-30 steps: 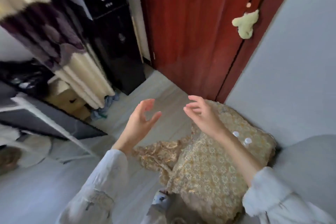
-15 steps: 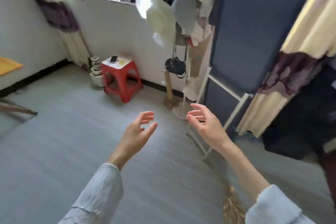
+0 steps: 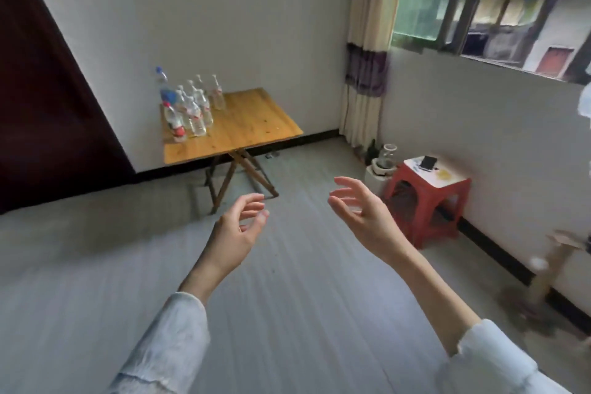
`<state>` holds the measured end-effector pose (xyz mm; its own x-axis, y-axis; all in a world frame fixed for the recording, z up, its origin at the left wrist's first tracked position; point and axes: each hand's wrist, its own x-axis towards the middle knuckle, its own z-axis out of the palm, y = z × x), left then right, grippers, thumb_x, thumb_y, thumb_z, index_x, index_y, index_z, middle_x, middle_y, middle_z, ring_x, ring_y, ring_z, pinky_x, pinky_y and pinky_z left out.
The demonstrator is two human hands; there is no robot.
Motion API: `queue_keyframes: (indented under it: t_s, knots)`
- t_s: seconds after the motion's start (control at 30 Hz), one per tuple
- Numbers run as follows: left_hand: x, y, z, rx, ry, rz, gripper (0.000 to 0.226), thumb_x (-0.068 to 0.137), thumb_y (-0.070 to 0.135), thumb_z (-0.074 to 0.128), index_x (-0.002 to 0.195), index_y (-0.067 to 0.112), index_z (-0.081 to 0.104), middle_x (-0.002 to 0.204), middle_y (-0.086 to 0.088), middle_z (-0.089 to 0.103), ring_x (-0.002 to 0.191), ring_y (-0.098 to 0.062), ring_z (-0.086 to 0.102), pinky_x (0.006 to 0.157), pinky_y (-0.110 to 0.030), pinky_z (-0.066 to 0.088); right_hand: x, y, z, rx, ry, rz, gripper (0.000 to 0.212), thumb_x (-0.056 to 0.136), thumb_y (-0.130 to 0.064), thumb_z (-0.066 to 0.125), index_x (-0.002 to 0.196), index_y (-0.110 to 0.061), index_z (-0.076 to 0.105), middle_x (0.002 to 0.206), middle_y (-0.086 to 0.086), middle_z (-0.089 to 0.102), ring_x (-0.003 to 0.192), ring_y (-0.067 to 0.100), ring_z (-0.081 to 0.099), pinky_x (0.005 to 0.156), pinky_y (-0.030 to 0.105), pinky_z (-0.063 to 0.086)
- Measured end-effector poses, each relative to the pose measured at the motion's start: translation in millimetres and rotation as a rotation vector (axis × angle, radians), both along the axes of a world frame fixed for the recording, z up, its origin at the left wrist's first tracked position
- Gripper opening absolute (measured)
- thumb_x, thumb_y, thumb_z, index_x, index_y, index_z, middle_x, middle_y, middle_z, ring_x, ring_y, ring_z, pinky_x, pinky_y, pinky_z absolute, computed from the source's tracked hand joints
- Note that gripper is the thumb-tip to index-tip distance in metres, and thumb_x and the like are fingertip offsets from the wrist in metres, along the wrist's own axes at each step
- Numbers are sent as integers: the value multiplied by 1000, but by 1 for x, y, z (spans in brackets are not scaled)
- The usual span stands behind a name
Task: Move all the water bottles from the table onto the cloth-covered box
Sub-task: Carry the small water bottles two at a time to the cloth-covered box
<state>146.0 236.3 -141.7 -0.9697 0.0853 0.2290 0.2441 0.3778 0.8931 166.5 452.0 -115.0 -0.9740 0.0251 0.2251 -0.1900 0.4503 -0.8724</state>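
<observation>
A good part of the job looks to be left: a cluster of water bottles (image 3: 188,109) stands upright at the far left corner of the wooden tabletop (image 3: 246,125), against the white wall, with the rest of that surface bare. At least seven can be made out, packed so close that an exact count is not possible; most are clear with red labels and white caps, and one taller bottle with a blue label (image 3: 162,83) rises at the back left. They appear to hold clear water, though the fill levels cannot be read at this range. The cloth-covered box is not in view, so how many bottles already sit on it cannot be told from here. The left hand (image 3: 238,230) and the right hand (image 3: 361,211) are both raised over the grey floor (image 3: 128,281), well apart from the table; each grip is apart, fingers loosely curved, palms turned toward one another, holding nothing. Judging by this, the person is between loads and heading for the table. Off to the right, near the wall under the window, a red stool (image 3: 428,201) carries a dark phone-like object, and just beside it stands a pale container with a glass jar (image 3: 388,157) on top; its contents cannot be seen.
</observation>
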Motion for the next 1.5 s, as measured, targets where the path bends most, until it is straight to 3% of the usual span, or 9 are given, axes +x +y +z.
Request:
queue_keyframes:
  t_s: [0.07, 0.23, 0.33, 0.5, 0.83, 1.03, 1.13, 1.27, 1.5]
  knots:
    - [-36, -27, -2, 7, 12, 71, 22, 87, 13, 57, 108, 21, 55, 103, 0, 62, 94, -6, 58, 73, -4, 43, -52, -25, 0, 7, 13, 78, 34, 86, -25, 57, 119, -20, 50, 100, -3, 62, 95, 6, 60, 77, 12, 44]
    - [-142, -74, -7, 15, 12, 218, 23, 87, 12, 56, 107, 24, 54, 101, 3, 61, 97, -12, 58, 74, -8, 42, -191, -72, -4, 0, 28, 245, 35, 87, -26, 57, 121, -21, 49, 101, -6, 61, 92, -1, 57, 72, -1, 40]
    - [-208, -95, -3, 32, 26, 308, 23, 87, 13, 56, 108, 23, 54, 104, -1, 61, 99, -13, 57, 71, -1, 41, -273, -95, 0, -20, 41, 322, 36, 87, -27, 56, 122, -21, 48, 101, -7, 61, 92, -4, 56, 71, -2, 39]
    - [-299, -133, 0, 33, -17, 395, 24, 88, 18, 55, 110, 26, 52, 109, 1, 60, 105, -11, 56, 75, -6, 39, -393, -138, 12, -7, 46, 428, 38, 87, -30, 55, 124, -22, 46, 104, -9, 61, 94, -3, 56, 71, -3, 39]
    - [-502, -241, -29, 85, -59, 485, 32, 88, 21, 55, 119, 21, 49, 117, -1, 58, 110, -12, 54, 88, -22, 41, -619, -249, -24, 53, 19, 509, 47, 85, -37, 56, 127, -22, 43, 107, -9, 59, 94, 0, 56, 66, 3, 44]
    - [-639, -315, -47, 118, -151, 515, 39, 88, 22, 55, 125, 16, 45, 127, -7, 54, 110, -14, 52, 78, -17, 41, -749, -325, -46, 60, -45, 459, 49, 84, -35, 58, 128, -19, 41, 106, -8, 57, 94, 4, 55, 59, -1, 42]
    - [-696, -340, -57, 135, -232, 526, 46, 88, 24, 56, 130, 16, 40, 134, -8, 48, 114, -16, 48, 88, -25, 38, -805, -348, -63, 64, -106, 424, 52, 82, -37, 60, 128, -20, 40, 110, -6, 58, 95, 5, 55, 66, 5, 43]
    - [-762, -364, -85, 151, -331, 520, 55, 86, 25, 58, 135, 17, 34, 140, -7, 41, 124, -19, 43, 94, -27, 35, -877, -373, -91, 77, -171, 356, 57, 80, -38, 63, 129, -18, 40, 119, 4, 58, 102, 13, 55, 85, 28, 47]
    - [-872, -405, -140, 146, -447, 583, 64, 84, 33, 60, 138, 20, 28, 147, -1, 33, 131, -16, 34, 103, -34, 32, -1000, -420, -146, 154, -276, 343, 60, 79, -32, 66, 129, -14, 39, 125, 8, 54, 100, 14, 49, 74, 21, 46]
